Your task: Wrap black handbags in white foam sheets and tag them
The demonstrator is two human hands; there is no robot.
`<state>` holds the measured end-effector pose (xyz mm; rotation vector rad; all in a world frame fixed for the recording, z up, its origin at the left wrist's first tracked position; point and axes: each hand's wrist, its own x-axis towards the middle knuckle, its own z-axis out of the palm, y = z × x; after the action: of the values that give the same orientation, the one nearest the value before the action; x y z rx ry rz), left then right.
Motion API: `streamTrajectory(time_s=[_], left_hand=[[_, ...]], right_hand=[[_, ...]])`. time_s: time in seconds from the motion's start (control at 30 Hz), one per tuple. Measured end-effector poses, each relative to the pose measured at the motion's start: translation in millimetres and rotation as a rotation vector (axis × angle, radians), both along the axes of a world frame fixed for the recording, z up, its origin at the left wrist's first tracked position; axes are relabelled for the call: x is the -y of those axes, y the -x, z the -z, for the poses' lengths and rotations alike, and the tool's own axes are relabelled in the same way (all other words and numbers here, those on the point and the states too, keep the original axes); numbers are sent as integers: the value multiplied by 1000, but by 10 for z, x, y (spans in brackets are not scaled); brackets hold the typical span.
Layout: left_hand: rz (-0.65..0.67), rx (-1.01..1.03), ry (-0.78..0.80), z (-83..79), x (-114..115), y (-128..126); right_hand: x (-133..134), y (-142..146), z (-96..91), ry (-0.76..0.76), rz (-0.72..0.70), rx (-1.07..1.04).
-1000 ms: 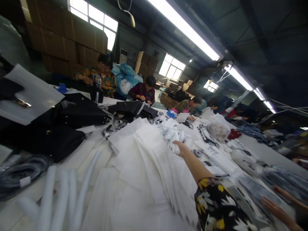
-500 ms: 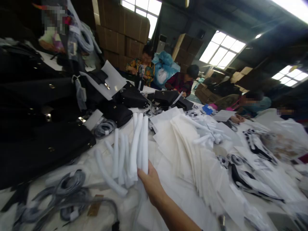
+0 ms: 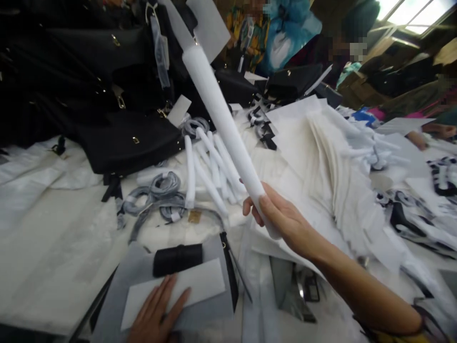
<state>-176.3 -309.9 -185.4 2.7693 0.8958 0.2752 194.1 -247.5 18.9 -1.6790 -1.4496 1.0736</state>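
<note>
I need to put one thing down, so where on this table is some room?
The roomiest patch seems to be the pale tabletop at left, between the black bags and the gray panel under the left hand. Crowded: around the white tubes, cable coils and fanned sheets.

- The left hand [image 3: 157,309] lies on a card [image 3: 205,286], before a rolled bundle [image 3: 177,259].
- To its right and farther back, the right hand [image 3: 282,212] holds a roll [image 3: 224,114] slanting over the table [image 3: 46,252].
- Loose tubes [image 3: 190,176] lie between coiled cords [image 3: 166,186], left, and fanned sheets [image 3: 324,157], right.
- Bags [image 3: 128,143] sit behind the cords.
</note>
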Motion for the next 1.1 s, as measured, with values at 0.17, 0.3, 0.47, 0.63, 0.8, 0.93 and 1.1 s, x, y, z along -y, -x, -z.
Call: streamTrajectory(time_s=[0.17,0.3,0.47,0.63,0.8,0.93,1.1], left_hand=[[120,2,-201,-18,-87,58],[161,72,-247,68,-126,111],[199,-52,-83,-50,-203,66],[237,-217,75,-437,-310,-42],[288,-207,23,-589,-329,-29],[259,-173,-33,-501,-207,15],[181,-107,-101,-271,-63,44]], right_hand=[[734,391,63,-154,-128,298],[1354,754,358,-226,-288,556],[2082,1303,862,-250,-340,858],[2313,1763,1521,-434,-88,1098],[2067,1981,2021,-601,149,1149],[1893,2080,2237,-689,307,1104],[1803,2221,2399,-737,350,998]])
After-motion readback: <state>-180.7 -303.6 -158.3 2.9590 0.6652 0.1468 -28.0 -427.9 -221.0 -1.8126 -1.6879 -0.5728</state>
